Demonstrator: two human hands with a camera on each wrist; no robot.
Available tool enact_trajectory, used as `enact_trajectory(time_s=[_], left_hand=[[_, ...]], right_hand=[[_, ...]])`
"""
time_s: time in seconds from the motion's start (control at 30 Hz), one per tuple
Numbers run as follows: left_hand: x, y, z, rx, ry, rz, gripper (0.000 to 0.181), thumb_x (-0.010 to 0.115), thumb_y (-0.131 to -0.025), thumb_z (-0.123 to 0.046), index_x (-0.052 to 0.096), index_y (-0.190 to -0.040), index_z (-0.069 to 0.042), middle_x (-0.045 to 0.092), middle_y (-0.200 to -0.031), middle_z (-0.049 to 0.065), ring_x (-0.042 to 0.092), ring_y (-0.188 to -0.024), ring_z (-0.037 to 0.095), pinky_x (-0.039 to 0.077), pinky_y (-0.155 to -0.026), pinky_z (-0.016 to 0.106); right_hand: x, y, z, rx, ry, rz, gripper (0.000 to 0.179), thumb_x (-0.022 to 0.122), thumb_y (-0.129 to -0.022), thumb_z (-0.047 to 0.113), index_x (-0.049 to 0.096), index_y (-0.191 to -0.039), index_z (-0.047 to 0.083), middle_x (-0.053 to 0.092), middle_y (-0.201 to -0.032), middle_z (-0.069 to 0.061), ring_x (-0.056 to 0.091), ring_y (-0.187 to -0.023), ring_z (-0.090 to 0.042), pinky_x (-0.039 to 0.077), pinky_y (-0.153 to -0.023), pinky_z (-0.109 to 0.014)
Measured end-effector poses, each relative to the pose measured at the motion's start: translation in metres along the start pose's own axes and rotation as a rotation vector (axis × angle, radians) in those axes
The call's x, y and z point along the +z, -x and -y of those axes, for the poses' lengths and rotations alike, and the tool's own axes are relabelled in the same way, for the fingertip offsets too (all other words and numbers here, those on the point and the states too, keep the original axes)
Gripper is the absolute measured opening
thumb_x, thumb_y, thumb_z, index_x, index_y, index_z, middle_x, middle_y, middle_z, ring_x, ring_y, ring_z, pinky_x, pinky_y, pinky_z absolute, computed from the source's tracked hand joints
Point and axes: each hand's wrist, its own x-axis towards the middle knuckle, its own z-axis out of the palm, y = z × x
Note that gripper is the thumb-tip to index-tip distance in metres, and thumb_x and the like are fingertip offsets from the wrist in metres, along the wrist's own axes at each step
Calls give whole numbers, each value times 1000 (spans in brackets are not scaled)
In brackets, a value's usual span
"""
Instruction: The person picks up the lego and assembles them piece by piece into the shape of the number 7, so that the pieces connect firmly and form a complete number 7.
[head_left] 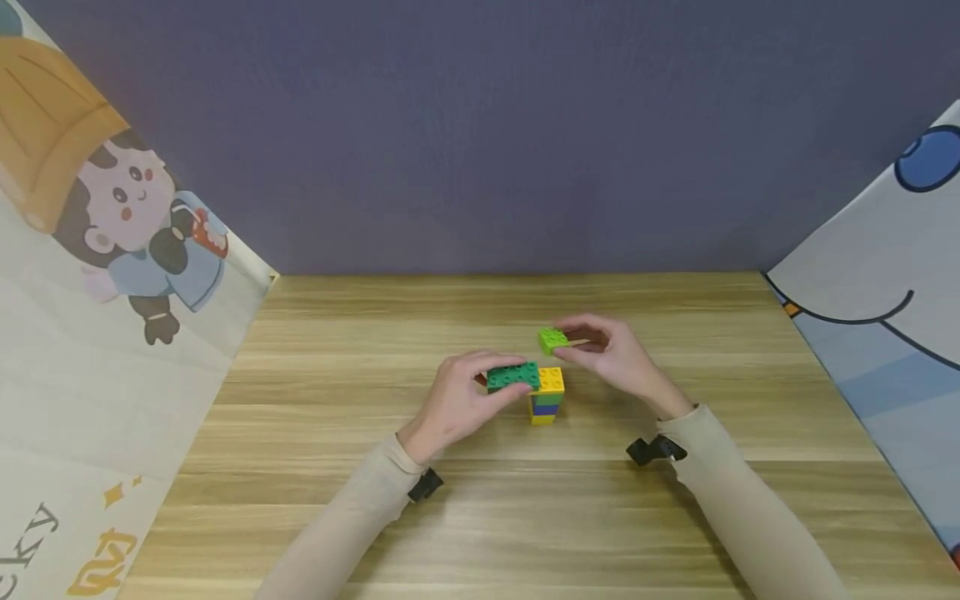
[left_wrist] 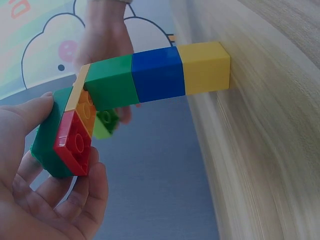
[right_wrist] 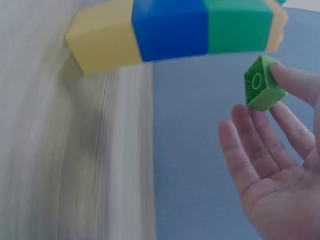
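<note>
On the tabletop stands a tower of building bricks, a yellow block (left_wrist: 206, 69) at the bottom, a blue block (left_wrist: 158, 74) above it, then a green block (left_wrist: 112, 81). A flat yellow-orange brick (head_left: 552, 381) caps it. My left hand (head_left: 461, 406) grips a dark green studded brick (head_left: 513, 377) between thumb and fingers, at the tower's top left. Under that brick, beside the yellow-orange one, a flat red brick (left_wrist: 75, 142) shows in the left wrist view. Behind and right of the tower, my right hand (head_left: 615, 357) pinches a small light green brick (head_left: 552, 340), hollow underside showing in the right wrist view.
The wooden table (head_left: 360, 517) ends at a dark blue-grey panel (head_left: 480, 150) at the back. Printed cloths hang at the left (head_left: 90, 358) and right (head_left: 862, 350) sides. Each wrist carries a small black camera mount.
</note>
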Motion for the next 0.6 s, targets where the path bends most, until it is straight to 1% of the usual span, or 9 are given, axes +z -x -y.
enact_trajectory(time_s=[0.07,0.13,0.27,0.37,0.47,0.6], left_hand=[[0,0,0,1,0,0,33,85,-93,-30,80,-125,-20,81,-118,-4,73,-94,8,63,-73,34],[0,0,0,0,-2,-2,34,85,-93,-30,81,-125,-20,81,-118,-4,73,-94,8,63,-72,33],[0,0,1,0,-8,-4,34,85,-93,-30,81,-124,-20,81,-117,-3,73,-93,7,62,-72,32],[0,0,1,6,-13,-9,34,86,-92,-30,81,-124,-19,81,-116,-3,72,-91,7,62,-71,30],[1,-1,2,15,-10,-16,34,86,-92,-29,81,-123,-18,82,-115,-2,72,-90,7,62,-70,30],[1,-1,2,17,0,-15,33,86,-92,-29,81,-123,-18,81,-115,-1,73,-92,8,63,-71,34]], right_hand=[[1,5,3,-19,-10,-16,43,79,-97,12,67,-137,1,71,-134,-17,71,-117,-37,62,-95,-27],[1,10,6,-25,-19,-30,42,80,-96,10,68,-136,1,71,-134,-17,72,-115,-35,61,-94,-23],[4,18,10,-34,-21,-49,42,82,-94,10,69,-133,2,73,-131,-15,73,-111,-21,61,-95,-23],[7,23,12,-67,-25,-60,40,82,-93,7,70,-131,1,74,-128,-15,73,-109,-14,61,-94,-24],[11,28,12,-103,-36,-70,41,82,-92,4,70,-131,-1,74,-128,-16,73,-109,-13,62,-93,-24],[17,34,12,-144,-53,-74,41,82,-91,0,70,-131,-3,70,-133,-22,71,-111,-11,61,-91,-23]])
